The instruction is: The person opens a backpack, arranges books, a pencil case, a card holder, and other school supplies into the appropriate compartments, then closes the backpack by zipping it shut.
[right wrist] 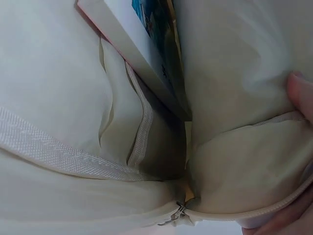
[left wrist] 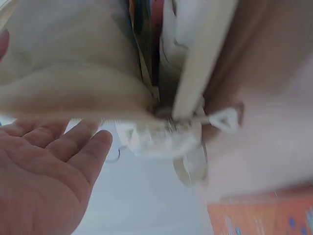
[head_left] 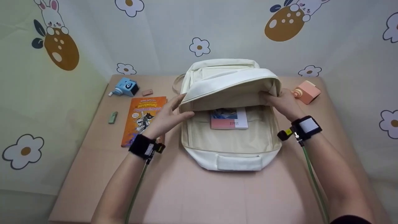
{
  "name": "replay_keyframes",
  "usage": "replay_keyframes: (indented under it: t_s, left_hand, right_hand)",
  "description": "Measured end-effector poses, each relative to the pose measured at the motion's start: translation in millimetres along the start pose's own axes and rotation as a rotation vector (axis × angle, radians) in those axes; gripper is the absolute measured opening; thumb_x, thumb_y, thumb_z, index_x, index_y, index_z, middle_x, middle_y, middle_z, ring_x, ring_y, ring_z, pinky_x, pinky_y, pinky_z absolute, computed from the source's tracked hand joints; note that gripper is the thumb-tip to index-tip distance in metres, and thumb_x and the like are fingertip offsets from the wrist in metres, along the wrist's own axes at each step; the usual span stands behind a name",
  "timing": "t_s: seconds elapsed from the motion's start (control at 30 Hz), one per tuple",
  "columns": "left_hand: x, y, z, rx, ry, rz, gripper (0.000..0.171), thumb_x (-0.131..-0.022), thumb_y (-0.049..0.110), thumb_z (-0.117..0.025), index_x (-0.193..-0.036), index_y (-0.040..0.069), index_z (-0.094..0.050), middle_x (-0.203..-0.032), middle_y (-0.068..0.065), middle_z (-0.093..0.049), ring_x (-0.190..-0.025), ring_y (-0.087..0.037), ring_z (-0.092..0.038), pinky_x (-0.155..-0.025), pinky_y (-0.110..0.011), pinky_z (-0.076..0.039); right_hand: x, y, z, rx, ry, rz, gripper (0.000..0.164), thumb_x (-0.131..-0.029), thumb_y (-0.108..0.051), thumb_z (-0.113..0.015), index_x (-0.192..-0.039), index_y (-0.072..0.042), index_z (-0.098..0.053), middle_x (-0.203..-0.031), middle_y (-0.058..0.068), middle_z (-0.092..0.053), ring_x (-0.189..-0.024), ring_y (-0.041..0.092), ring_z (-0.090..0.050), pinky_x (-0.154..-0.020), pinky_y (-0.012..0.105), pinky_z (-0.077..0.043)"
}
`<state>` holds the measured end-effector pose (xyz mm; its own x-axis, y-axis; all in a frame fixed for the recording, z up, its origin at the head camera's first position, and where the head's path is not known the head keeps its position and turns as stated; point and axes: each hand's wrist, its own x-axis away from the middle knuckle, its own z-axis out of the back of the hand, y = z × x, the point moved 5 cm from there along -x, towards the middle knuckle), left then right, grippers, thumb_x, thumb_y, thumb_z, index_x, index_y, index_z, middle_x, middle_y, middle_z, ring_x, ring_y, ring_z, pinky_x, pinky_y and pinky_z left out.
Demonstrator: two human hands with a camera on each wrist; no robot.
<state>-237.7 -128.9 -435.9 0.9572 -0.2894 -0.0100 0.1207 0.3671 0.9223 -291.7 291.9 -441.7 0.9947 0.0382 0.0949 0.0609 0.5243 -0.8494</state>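
Note:
A cream backpack (head_left: pixel 230 163) lies on its back with its main compartment unzipped and the front flap (head_left: pixel 230 85) lifted. Inside, a book with a pink, white and blue cover (head_left: pixel 229 123) sits partly hidden under the flap. My right hand (head_left: pixel 284 104) grips the flap's right edge, thumb (right wrist: pixel 299 93) on the inner lining and fingers around the outside. At the left edge is my left hand (head_left: pixel 169 116), its fingers (left wrist: pixel 83 147) nearly straight against the outside of the flap. A zipper pull (left wrist: pixel 225 120) hangs near that hand at the zip's end.
An orange comic-style book (head_left: pixel 130 124) lies left of the backpack, partly behind my left arm. Around it are a green eraser (head_left: pixel 113 118), a pink eraser (head_left: pixel 147 92) and a blue crank pencil sharpener (head_left: pixel 126 87). A pink sharpener (head_left: pixel 307 91) stands at the right.

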Motion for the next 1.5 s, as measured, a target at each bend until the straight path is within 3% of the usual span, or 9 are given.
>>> replay_keyframes:
  t_s: [0.2,0.27,0.37,0.5,0.67,0.83,1.0,1.37,1.5]
  left_hand:
    - [30.3,-27.0,41.4,-0.155,0.082,0.158,0.083,-0.095,0.057,-0.065,-0.158,0.011,-0.037,-0.159,-0.011,-0.041,-0.148,-0.032,-0.034,-0.118,-0.054,-0.030]
    - [38.6,-37.0,56.4,-0.269,0.107,0.226,0.082,-0.098,0.055,-0.062,-0.158,0.007,-0.034,-0.159,-0.017,-0.039,-0.147,-0.037,-0.035,-0.117,-0.057,-0.030]
    - [51.2,-52.5,74.0,-0.482,0.118,0.333,0.082,-0.099,0.051,-0.061,-0.157,0.000,-0.032,-0.153,-0.026,-0.044,-0.135,-0.041,-0.047,-0.110,-0.059,-0.037]
    - [67.8,-71.5,84.6,-0.696,0.106,0.451,0.080,-0.096,0.050,-0.065,-0.144,-0.011,-0.044,-0.126,-0.030,-0.058,-0.100,-0.037,-0.060,-0.083,-0.051,-0.052]
    - [77.8,-89.0,84.1,-0.809,0.133,0.551,0.093,-0.090,0.065,-0.065,-0.128,-0.019,-0.052,-0.102,-0.026,-0.057,-0.084,-0.035,-0.058,-0.064,-0.041,-0.047]
    - [77.1,-97.1,79.6,-0.854,0.147,0.622,0.118,-0.083,0.083,-0.055,-0.131,-0.024,-0.048,-0.102,-0.031,-0.058,-0.084,-0.038,-0.058,-0.063,-0.043,-0.050]
    - [70.8,-99.2,77.4,-0.841,0.174,0.638,0.139,-0.078,0.089,-0.054,-0.147,-0.026,-0.019,-0.119,-0.042,-0.053,-0.096,-0.044,-0.059,-0.078,-0.054,-0.056]
    - [63.9,-104.1,87.8,-0.740,0.196,0.639,0.137,-0.075,0.077,-0.072,-0.149,-0.022,-0.012,-0.130,-0.044,-0.041,-0.118,-0.053,-0.043,-0.100,-0.064,-0.045]
    - [63.0,-108.8,97.5,-0.613,0.209,0.671,0.133,-0.075,0.068,-0.079,-0.153,-0.015,-0.009,-0.132,-0.040,-0.039,-0.120,-0.052,-0.041,-0.107,-0.064,-0.039]
  right_hand:
    - [-1.1,-0.3,-1.4,-0.017,-0.035,-0.014,0.063,-0.085,-0.062,-0.075,-0.113,-0.006,-0.068,-0.110,0.005,-0.071,-0.103,0.018,-0.061,-0.100,0.041,-0.044]
    - [-1.3,0.0,-1.9,-0.023,-0.042,-0.022,0.064,-0.084,-0.062,-0.076,-0.116,-0.006,-0.068,-0.113,0.007,-0.071,-0.104,0.019,-0.062,-0.101,0.042,-0.044]
    - [-1.3,-0.1,-2.9,-0.023,-0.051,-0.030,0.065,-0.084,-0.061,-0.076,-0.117,-0.006,-0.068,-0.115,0.008,-0.070,-0.106,0.019,-0.062,-0.101,0.041,-0.044]
    - [-1.7,-1.5,-4.6,-0.039,-0.054,-0.028,0.064,-0.084,-0.060,-0.077,-0.115,-0.005,-0.068,-0.114,0.007,-0.069,-0.105,0.018,-0.060,-0.099,0.038,-0.044]
    - [-0.8,-1.6,-4.9,-0.070,-0.055,-0.024,0.063,-0.084,-0.057,-0.078,-0.113,-0.002,-0.067,-0.109,0.007,-0.066,-0.103,0.017,-0.058,-0.096,0.034,-0.045]
    - [0.6,-1.1,-5.2,-0.064,-0.069,-0.028,0.062,-0.084,-0.057,-0.078,-0.114,-0.004,-0.067,-0.110,0.007,-0.067,-0.104,0.018,-0.059,-0.098,0.035,-0.044]
    - [0.8,-1.2,-5.6,-0.064,-0.079,-0.030,0.062,-0.085,-0.058,-0.078,-0.111,-0.003,-0.065,-0.110,0.007,-0.067,-0.103,0.019,-0.059,-0.098,0.036,-0.044]
    - [0.8,1.2,-6.2,-0.031,-0.083,-0.075,0.063,-0.083,-0.062,-0.077,-0.098,-0.004,-0.061,-0.102,0.009,-0.066,-0.098,0.022,-0.059,-0.092,0.039,-0.044]
    - [0.6,1.4,-6.9,-0.030,-0.062,-0.059,0.062,-0.082,-0.062,-0.078,-0.099,-0.004,-0.062,-0.100,0.007,-0.065,-0.096,0.020,-0.058,-0.089,0.036,-0.044]
